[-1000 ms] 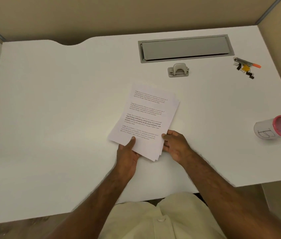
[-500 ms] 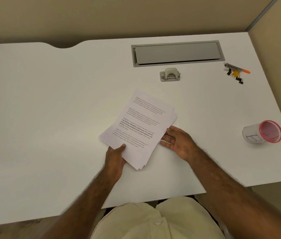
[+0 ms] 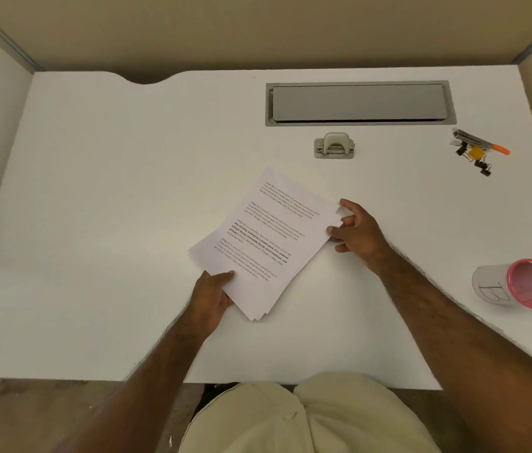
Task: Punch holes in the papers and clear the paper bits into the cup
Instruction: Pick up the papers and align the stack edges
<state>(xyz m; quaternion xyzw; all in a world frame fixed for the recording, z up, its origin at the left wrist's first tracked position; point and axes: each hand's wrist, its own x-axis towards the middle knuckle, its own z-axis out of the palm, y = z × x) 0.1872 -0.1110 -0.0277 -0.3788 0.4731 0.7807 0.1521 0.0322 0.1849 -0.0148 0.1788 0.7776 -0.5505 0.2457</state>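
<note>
In the head view, the papers [image 3: 266, 241] lie as a loose stack on the white desk [image 3: 111, 207], turned at an angle, in the middle and near the front edge. The left hand [image 3: 210, 297] grips the near corner of the stack, with the thumb on top and the other fingers under the sheets, where I cannot see them. The right hand [image 3: 356, 232] is at the far right edge of the stack; its fingers are bent and a little spread, and their tips touch the edge of the sheets, but I cannot tell if they pinch it. The punch [image 3: 334, 146] stands beyond the papers, apart from them, just in front of a grey cable tray [image 3: 359, 103]. The cup [image 3: 516, 284], with a pink rim, lies on its side at the right, well apart from the papers. Some clips [image 3: 477, 152] lie at the far right. I judge that the step in hand is squaring the stack; no holes are punched yet and no paper bits show. The next move calls for even edges, then bringing one edge of the stack into the slot of the punch, or the punch to the stack.
</note>
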